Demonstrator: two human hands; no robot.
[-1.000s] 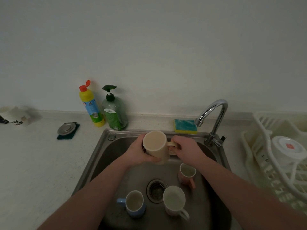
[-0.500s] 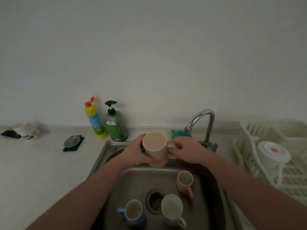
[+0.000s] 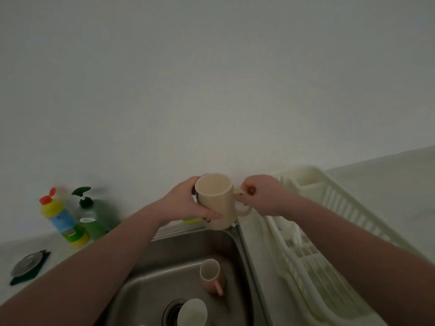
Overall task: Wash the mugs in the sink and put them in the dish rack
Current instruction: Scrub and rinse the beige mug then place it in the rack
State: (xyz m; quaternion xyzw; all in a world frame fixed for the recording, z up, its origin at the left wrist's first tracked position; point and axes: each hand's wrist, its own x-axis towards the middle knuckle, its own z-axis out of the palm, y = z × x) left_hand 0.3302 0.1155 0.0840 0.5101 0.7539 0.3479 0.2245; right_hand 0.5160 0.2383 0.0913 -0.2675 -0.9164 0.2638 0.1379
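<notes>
Above the steel sink (image 3: 188,267), the left hand (image 3: 186,203) and right hand (image 3: 263,194) grip a cream mug (image 3: 217,200) that could slip onto the pink mug (image 3: 210,276) below

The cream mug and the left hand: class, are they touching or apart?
Touching. The head view shows the left hand wrapped round the cream mug, its thumb lying across the mug's side.

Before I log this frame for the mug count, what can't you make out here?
Head view only:
- Faucet: hidden behind the cream mug and both hands.
- White mug: cut off by the bottom edge.
- Bottle labels: motion-blurred.
- Dish rack contents: covered by the right forearm.
</notes>
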